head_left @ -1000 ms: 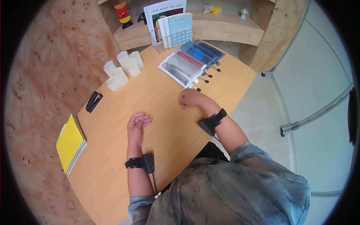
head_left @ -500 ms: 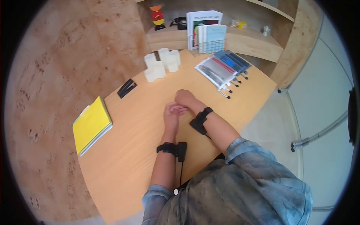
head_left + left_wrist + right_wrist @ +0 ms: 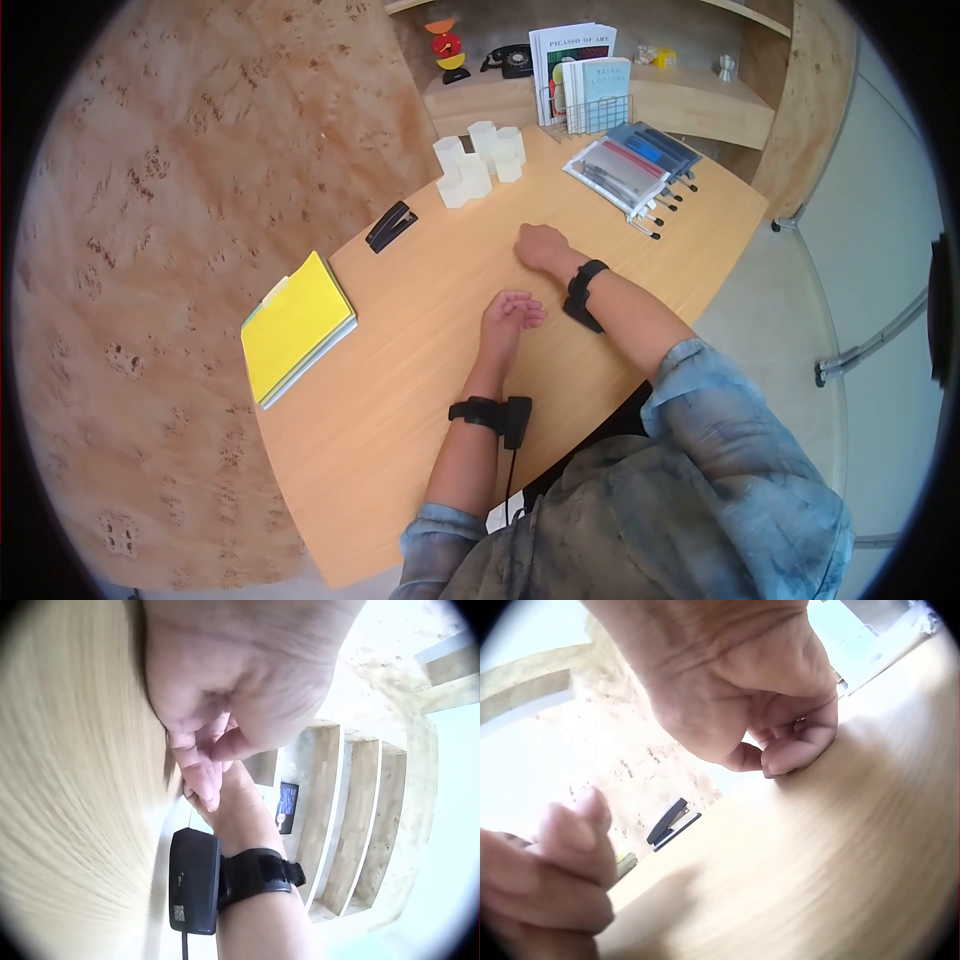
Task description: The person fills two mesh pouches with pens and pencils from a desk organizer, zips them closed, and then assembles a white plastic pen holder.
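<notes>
The left hand (image 3: 512, 318) is over the wooden table, its fingers loosely bent and holding nothing. Farther forward and to its right, the right hand (image 3: 545, 247) rests at the tabletop with its back up and its fingers loosely curled. A gap separates the two in the head view. In the left wrist view, the left hand (image 3: 247, 682) has bent fingers beside the wood surface, and the right forearm (image 3: 259, 922) stands behind. From the right wrist, the right hand (image 3: 757, 697) shows curled fingertips near the table with no object visible in them; the left hand (image 3: 547, 877) is at lower left.
On the table (image 3: 400, 400) are a yellow folder (image 3: 298, 325), a black stapler (image 3: 391, 227), white hexagonal holders (image 3: 466, 180), books (image 3: 603, 85) in a wire rack, and zip pouches (image 3: 617, 172) with pens. Behind stands a shelf (image 3: 700, 105) with a black telephone (image 3: 512, 60).
The hands came together in the head view half a second ago and are now apart again. The head view has turned, so the table's objects lie farther right in it.
</notes>
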A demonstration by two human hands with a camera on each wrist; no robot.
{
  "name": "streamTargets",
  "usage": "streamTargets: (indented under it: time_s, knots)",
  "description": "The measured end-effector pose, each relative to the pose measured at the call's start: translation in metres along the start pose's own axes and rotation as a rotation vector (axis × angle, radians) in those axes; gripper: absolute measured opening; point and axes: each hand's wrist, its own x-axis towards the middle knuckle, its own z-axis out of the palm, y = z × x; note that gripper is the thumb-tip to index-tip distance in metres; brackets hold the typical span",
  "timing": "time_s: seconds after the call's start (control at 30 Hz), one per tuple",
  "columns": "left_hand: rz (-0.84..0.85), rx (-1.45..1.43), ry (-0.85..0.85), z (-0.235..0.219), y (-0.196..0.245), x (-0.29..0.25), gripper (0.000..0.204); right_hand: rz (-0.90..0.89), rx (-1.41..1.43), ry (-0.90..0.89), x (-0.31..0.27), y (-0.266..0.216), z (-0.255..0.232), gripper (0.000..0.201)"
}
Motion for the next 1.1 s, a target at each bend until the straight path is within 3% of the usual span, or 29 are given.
streamTargets:
  time_s: [0.1,0.23,0.33,0.43,0.53,0.6,0.8,0.9,1.1]
  knots:
    - [-0.019,0.038,0.009,-0.007,0.004,-0.017,0.019,-0.059,-0.022,-0.002,-0.001,0.003,0.002,0.032]
    - [0.121,0.09,0.16,-0.02,0.012,-0.015,0.016,-0.11,-0.069,0.02,-0.001,0.001,0.003,0.031]
    - [0.267,0.086,0.347,-0.032,0.016,-0.016,0.015,-0.173,-0.115,-0.215,0.008,0.0,-0.012,0.028]
    - [0.323,0.039,0.453,-0.045,0.017,-0.016,0.019,-0.015,0.275,-0.476,0.033,0.011,-0.02,0.023]
    - [0.343,0.058,0.468,-0.046,0.019,-0.014,0.023,-0.165,-0.034,-0.297,0.068,0.021,-0.027,0.019]
    - [0.335,0.078,0.48,-0.043,0.019,-0.02,0.025,-0.295,-0.041,0.188,0.077,0.025,-0.031,0.018]
    - [0.38,0.079,0.569,-0.042,0.019,-0.018,0.028,-0.161,0.057,0.283,0.117,0.024,-0.056,0.03]
    - [0.413,0.062,0.58,-0.042,0.022,-0.015,0.028,-0.192,0.111,0.267,0.146,0.032,-0.048,0.025]
    - [0.375,0.171,0.616,-0.042,0.023,-0.019,0.028,-0.233,-0.146,0.255,0.179,0.031,-0.031,0.021]
